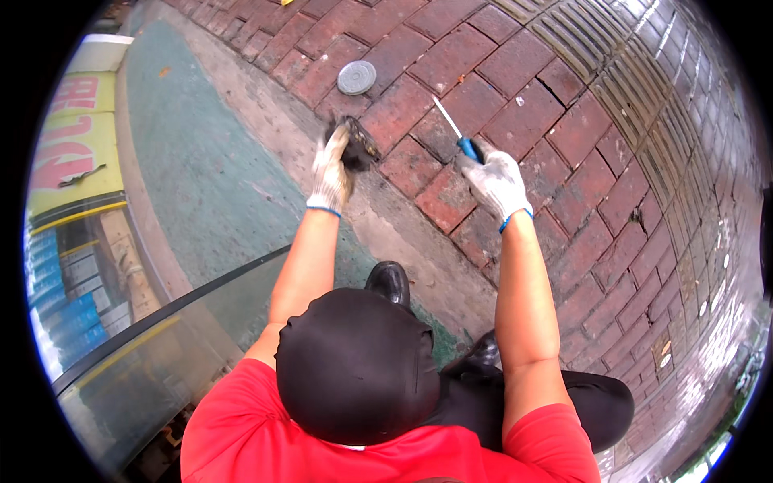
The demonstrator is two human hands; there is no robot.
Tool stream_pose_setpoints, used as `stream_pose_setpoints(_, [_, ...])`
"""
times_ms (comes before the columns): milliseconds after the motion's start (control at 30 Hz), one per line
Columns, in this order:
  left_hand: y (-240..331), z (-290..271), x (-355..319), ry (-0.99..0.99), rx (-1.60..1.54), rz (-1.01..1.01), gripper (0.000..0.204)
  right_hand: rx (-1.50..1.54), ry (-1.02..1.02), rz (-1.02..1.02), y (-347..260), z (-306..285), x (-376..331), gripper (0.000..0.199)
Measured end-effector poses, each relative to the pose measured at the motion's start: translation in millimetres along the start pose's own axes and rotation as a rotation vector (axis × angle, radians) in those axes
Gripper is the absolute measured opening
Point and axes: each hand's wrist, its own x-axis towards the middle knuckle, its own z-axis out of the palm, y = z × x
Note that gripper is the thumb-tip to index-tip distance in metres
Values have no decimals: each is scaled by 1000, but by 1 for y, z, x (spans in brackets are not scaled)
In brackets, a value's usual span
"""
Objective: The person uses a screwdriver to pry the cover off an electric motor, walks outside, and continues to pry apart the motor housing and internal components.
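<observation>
A white work glove with a blue cuff covers my left hand (329, 171), which grips a dark, dirt-covered piece (360, 146) at the edge of the brick paving. That piece is partly smeared by motion and partly behind the fingers, so its kind cannot be made out. Gloved the same way, my right hand (494, 179) is closed around the blue handle of a screwdriver (456, 129). Its thin metal shaft points up and to the left, over the bricks. Just beyond my left hand lies a round grey disc-shaped cover (357, 77) on the paving.
Red paving bricks (451, 60) spread ahead and right, with ribbed tactile paving (592, 44) farther off. A concrete strip borders green ground (189, 153) at left. Beside my left arm stands a glass panel (173, 322). My black shoes (388, 282) are close to the concrete strip.
</observation>
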Motion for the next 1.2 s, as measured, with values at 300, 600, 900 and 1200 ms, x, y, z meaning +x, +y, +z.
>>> stream_pose_setpoints(300, [18, 105, -5, 55, 1985, 394, 83, 156, 168, -79, 18, -22, 8, 51])
stream_pose_setpoints(600, [-8, 90, 4, 83, 1872, 387, 87, 373, 82, -22, 5, -33, -4, 48])
stream_pose_setpoints(900, [-15, 98, -1, -26, 1868, 425, 85, 420, 104, -58, 20, -22, 10, 47])
stream_pose_setpoints(1200, [-4, 95, 1, -59, 1745, 365, 92, 493, 82, -34, 15, -18, 9, 48])
